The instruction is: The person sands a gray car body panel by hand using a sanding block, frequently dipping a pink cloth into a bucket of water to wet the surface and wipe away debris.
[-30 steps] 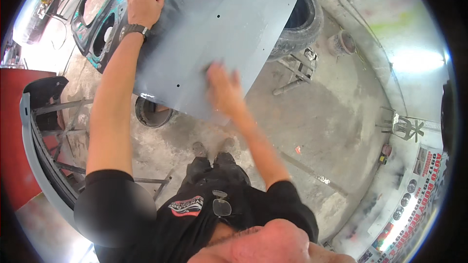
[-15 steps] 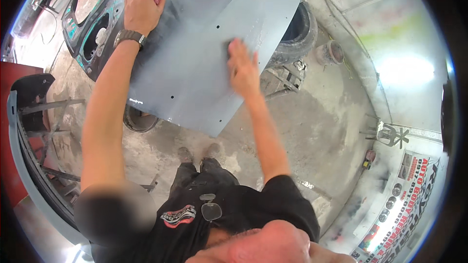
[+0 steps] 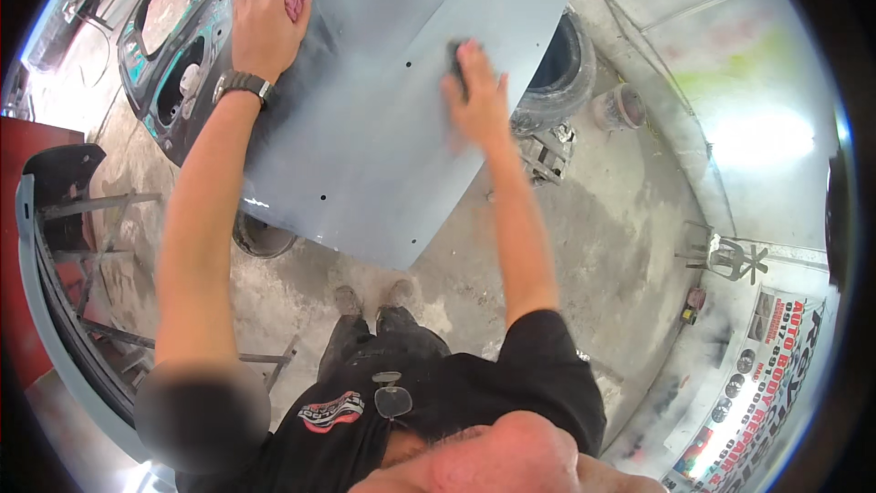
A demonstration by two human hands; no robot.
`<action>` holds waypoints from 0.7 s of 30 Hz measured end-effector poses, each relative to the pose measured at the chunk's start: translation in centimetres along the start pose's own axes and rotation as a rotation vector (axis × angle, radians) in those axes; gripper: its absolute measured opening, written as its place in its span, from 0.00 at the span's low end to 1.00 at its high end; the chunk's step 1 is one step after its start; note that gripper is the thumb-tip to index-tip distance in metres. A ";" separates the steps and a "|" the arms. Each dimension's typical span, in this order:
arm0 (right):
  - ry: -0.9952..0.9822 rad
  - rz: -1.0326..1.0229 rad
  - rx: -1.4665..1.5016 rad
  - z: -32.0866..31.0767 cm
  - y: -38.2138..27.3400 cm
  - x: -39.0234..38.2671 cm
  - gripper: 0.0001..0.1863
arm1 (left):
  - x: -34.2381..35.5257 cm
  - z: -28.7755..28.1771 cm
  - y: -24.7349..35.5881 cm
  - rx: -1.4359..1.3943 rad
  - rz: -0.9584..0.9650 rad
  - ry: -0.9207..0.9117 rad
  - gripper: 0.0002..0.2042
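Note:
A large grey car body panel (image 3: 365, 137), with a few small dark holes and a wet sheen near its front edge, lies before me. On its far left edge rests my left hand (image 3: 266, 27), its fingers closed on a crumpled pink cloth (image 3: 295, 5). Toward the panel's right side, my right hand (image 3: 477, 105) presses on the surface, slightly blurred. Under its fingertips shows the edge of a dark piece of sandpaper (image 3: 455, 62); most of it is hidden by the hand.
Left of the panel is a dark car door shell (image 3: 173, 82). Tires (image 3: 557, 73) and a bucket (image 3: 620, 107) stand to its right. A curved bumper (image 3: 55, 301) leans on a metal rack at far left. A stool (image 3: 727, 257) stands by the right wall.
My right hand has slid forward and a little to the right over the panel with the sandpaper. My left hand stays in place with the cloth. The view has shifted slightly.

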State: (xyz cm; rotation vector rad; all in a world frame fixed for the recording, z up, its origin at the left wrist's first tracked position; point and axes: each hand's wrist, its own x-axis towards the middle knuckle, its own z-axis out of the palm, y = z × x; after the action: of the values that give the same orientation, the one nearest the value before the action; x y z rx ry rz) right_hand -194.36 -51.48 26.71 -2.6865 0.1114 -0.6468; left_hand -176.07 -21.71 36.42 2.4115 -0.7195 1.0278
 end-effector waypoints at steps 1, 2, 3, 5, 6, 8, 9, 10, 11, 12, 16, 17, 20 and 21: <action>-0.002 0.056 0.017 -1.1 2.5 3.1 0.34 | 0.2 0.2 0.7 -0.009 0.027 0.016 0.18; 0.007 0.112 0.027 -2.2 5.3 6.3 0.35 | 0.5 0.7 1.7 -0.023 0.043 0.020 0.18; 0.016 0.180 0.030 -3.0 8.4 9.0 0.36 | 0.8 0.9 2.8 -0.047 0.038 -0.002 0.18; 0.025 0.237 0.043 -2.7 10.0 11.5 0.36 | 1.1 1.1 3.2 -0.059 0.030 -0.022 0.18; 0.063 0.262 -0.023 -1.8 9.6 11.6 0.37 | 1.1 1.5 3.2 -0.056 0.029 -0.017 0.18; 0.068 0.263 -0.068 1.3 6.2 9.1 0.39 | 0.4 1.7 1.6 -0.030 0.013 -0.055 0.18; 0.041 0.220 -0.048 2.6 2.6 6.3 0.40 | -0.1 1.5 -0.1 0.012 0.020 -0.044 0.19; 0.017 0.153 -0.035 3.3 -1.3 2.9 0.40 | -0.9 1.2 -1.3 0.046 0.028 -0.041 0.20; -0.015 0.102 -0.024 3.4 -4.9 -1.6 0.41 | -0.6 0.4 -1.1 -0.002 -0.046 -0.146 0.21; -0.059 0.086 -0.021 3.0 -8.2 -7.1 0.42 | -0.2 -0.2 0.3 -0.059 -0.115 -0.263 0.22; -0.332 0.000 0.012 1.8 -17.1 -22.9 0.42 | 1.1 -0.4 3.1 -0.103 -0.078 -0.094 0.17; -0.361 -0.047 0.056 1.6 -17.1 -26.4 0.42 | 0.7 -0.3 3.1 -0.124 -0.075 -0.080 0.16; -0.399 -0.044 -0.130 0.5 -13.3 -32.9 0.42 | 0.6 -0.5 2.4 -0.080 -0.013 -0.076 0.16; -0.406 -0.045 -0.119 1.5 -13.5 -32.7 0.42 | 0.5 -0.5 2.2 -0.071 -0.014 -0.085 0.16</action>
State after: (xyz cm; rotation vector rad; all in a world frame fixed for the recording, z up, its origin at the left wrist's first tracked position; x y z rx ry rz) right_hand -222.94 -33.17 16.70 -2.8803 -0.0202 -0.0999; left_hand -177.36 -23.30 37.54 2.4079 -0.7536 0.8835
